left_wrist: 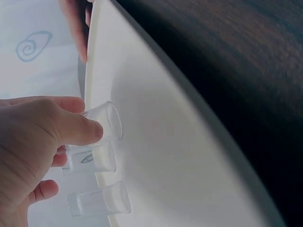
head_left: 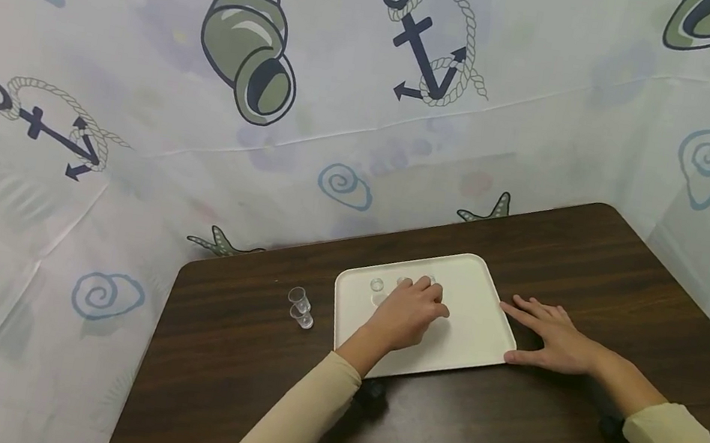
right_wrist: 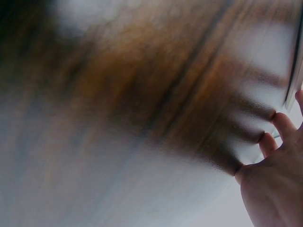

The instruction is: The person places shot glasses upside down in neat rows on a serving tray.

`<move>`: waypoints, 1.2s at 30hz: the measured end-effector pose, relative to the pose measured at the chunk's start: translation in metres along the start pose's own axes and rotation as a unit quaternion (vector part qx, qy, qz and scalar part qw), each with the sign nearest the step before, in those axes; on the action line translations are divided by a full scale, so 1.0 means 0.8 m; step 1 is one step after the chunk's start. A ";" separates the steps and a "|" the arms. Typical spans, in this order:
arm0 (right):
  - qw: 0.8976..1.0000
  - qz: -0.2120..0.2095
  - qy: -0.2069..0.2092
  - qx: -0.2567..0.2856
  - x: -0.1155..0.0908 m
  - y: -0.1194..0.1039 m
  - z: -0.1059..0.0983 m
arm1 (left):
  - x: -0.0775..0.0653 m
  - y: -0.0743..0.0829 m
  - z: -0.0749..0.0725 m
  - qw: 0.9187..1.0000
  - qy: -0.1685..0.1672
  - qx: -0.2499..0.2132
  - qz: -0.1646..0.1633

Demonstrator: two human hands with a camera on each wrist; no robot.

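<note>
My left hand (head_left: 406,312) is over the white tray (head_left: 472,329), thumb and fingers pinching a small clear glass (left_wrist: 110,124) near the tray surface. Close beside it in the left wrist view are a second glass (left_wrist: 97,158) and a third glass (left_wrist: 111,198), both on the tray. The head view shows a glass (head_left: 376,284) near the tray's far left, with others partly hidden behind my left fingers. My right hand (head_left: 556,341) lies at the tray's right edge with its fingers spread; its index fingertip and thumb meet the rim.
Two more clear glasses, a farther one (head_left: 299,298) and a nearer one (head_left: 303,318), stand close together left of the tray on the dark wooden table (head_left: 227,355). A printed cloth (head_left: 343,114) with shells and anchors hangs behind the table.
</note>
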State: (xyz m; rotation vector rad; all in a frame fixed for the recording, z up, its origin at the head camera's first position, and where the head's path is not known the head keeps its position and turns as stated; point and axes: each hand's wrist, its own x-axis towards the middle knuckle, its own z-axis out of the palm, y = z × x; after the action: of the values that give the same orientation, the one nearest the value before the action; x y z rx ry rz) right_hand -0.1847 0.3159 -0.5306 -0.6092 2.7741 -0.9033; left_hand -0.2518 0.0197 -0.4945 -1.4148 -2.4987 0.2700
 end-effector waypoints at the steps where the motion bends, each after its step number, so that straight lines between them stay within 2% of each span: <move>1: 1.000 -0.002 0.002 0.000 0.000 0.000 0.000 | 0.000 0.001 0.001 1.000 -0.002 -0.004 0.000; 15: 1.000 0.001 -0.004 -0.002 -0.001 0.000 -0.002 | 0.000 0.001 0.008 1.000 -0.008 -0.015 -0.018; 21: 1.000 0.001 -0.004 0.001 0.000 0.001 0.000 | -0.005 -0.002 0.007 0.999 0.001 -0.026 -0.025; 25: 1.000 0.002 -0.005 -0.001 0.000 0.001 0.000 | -0.016 -0.009 0.001 0.998 0.013 -0.041 -0.037; 29: 1.000 0.004 -0.005 -0.002 0.000 0.001 -0.001 | -0.032 -0.023 -0.005 0.996 0.042 -0.055 -0.057; 36: 1.000 0.003 -0.006 -0.002 0.000 0.000 0.000 | -0.068 -0.058 -0.012 0.983 0.096 -0.108 -0.112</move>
State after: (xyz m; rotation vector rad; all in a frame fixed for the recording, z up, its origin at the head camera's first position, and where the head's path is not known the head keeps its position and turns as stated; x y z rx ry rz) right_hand -0.1846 0.3164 -0.5305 -0.6053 2.7674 -0.8896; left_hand -0.2594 -0.0504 -0.4792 -1.1527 -2.5518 -0.1776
